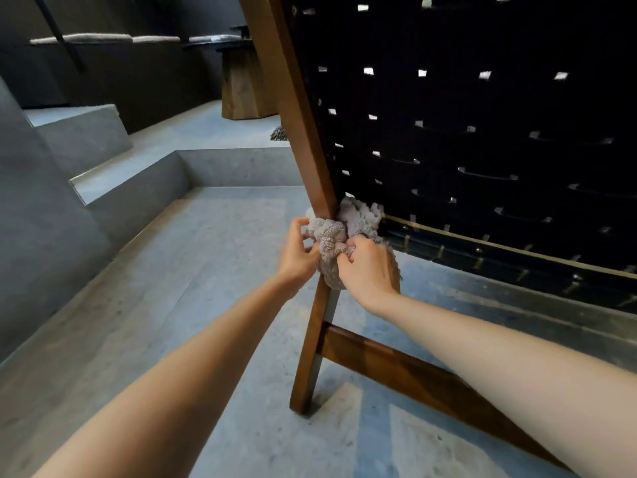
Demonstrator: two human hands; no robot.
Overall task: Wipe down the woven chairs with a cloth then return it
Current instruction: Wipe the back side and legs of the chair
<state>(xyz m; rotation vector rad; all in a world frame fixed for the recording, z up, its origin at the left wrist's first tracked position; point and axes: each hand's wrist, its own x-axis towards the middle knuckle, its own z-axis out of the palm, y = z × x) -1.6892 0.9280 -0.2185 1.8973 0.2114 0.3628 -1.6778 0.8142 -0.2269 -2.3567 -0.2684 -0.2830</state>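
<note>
Grey terry cloth [329,238]: bunched around the slanted brown wooden chair post [303,119], right at the bottom corner of the black woven strap back [482,139], with part of it tucked in behind the post.
Left hand [298,251]: on the outer side of the post, fingers curled, pinching the cloth's edge.
Right hand [370,269]: on the inner side, clamped around the main wad. Both hands are close together with the post between them.
Step in hand: looks like wiping the joint where weave meets wood; the cloth's return is not yet due.
Snag risk: terry loops could catch on the small brass pegs [478,263] along the lower rail if the wad drags rightwards.
Slip risk: the left pinch looks light. A hard pull down the post could tear the edge free and drop the cloth onto the grey concrete floor [172,305].
Shift risk: two hands tugging one post might rock or scoot the chair.
Missed spots: the straps themselves and the lower wooden crossbar [413,370] could get skipped if all the effort goes into this corner.
</note>
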